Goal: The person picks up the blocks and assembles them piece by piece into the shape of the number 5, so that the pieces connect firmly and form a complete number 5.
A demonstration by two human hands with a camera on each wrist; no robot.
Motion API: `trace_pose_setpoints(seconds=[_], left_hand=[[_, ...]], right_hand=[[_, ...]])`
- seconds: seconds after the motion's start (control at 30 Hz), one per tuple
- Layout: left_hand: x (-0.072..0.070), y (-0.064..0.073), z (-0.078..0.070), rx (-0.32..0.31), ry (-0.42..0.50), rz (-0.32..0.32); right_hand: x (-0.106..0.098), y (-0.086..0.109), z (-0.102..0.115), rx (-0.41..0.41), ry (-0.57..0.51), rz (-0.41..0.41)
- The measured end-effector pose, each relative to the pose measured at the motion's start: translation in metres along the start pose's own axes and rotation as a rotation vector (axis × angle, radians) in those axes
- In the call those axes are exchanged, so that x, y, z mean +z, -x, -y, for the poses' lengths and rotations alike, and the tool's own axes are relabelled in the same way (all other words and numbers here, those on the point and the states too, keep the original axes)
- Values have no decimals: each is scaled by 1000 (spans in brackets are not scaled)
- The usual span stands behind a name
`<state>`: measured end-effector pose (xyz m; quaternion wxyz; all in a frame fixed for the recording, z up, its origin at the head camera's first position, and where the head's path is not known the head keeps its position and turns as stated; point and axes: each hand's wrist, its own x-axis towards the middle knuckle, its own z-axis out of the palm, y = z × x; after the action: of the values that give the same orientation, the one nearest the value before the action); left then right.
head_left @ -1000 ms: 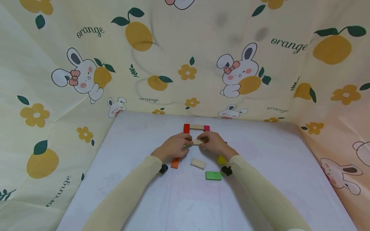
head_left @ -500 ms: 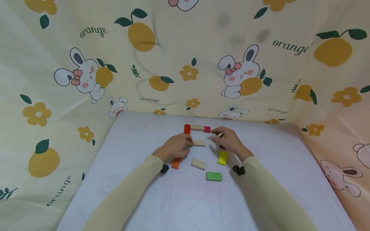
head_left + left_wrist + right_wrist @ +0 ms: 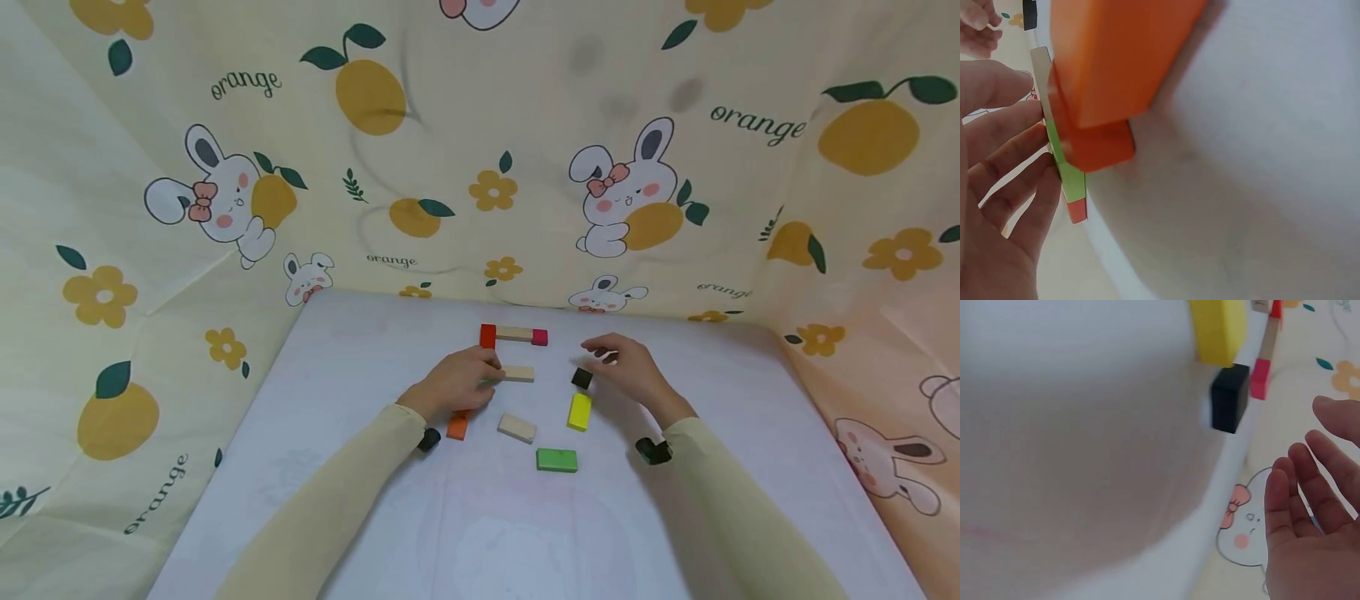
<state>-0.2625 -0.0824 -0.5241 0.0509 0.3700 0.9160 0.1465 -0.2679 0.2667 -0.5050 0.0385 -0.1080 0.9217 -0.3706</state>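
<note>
My left hand (image 3: 457, 379) lies over the left end of a pale wooden block (image 3: 520, 374). In the left wrist view its fingertips touch a line of blocks, along the wooden part and a light green block (image 3: 1069, 165) with a red end piece (image 3: 1077, 211). An orange block (image 3: 1119, 56) stands nearer that camera, before a darker orange-red block (image 3: 1100, 147). My right hand (image 3: 633, 371) hovers right of a small black block (image 3: 582, 378), fingers loosely bent and holding nothing. Below the black block lies a yellow block (image 3: 580, 412).
Behind the hands, a wooden block (image 3: 513, 333) lies between a red block (image 3: 488, 335) and a pinkish-red one (image 3: 540, 337). Closer in are another wooden block (image 3: 517, 428) and a green block (image 3: 557, 460). A printed cloth (image 3: 480, 133) hangs behind the white table (image 3: 495, 533).
My right hand has let go of the wooden block and moved right, uncovering the yellow and black blocks. The left hand has stayed in place. The head view has shifted slightly.
</note>
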Motion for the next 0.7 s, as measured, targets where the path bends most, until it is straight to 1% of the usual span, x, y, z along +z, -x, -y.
trace_pose_setpoints(seconds=[0.2, 0.37, 0.47, 0.7], left_hand=[[0, 0, 0, -10, 7, 2], [0, 1, 1, -4, 13, 0], [0, 1, 1, 0, 23, 0], [1, 0, 2, -2, 14, -4]], right_hand=[[5, 6, -10, 72, 4, 36], [12, 7, -13, 106, 17, 90], [15, 7, -15, 116, 24, 108], [20, 7, -16, 127, 29, 110]])
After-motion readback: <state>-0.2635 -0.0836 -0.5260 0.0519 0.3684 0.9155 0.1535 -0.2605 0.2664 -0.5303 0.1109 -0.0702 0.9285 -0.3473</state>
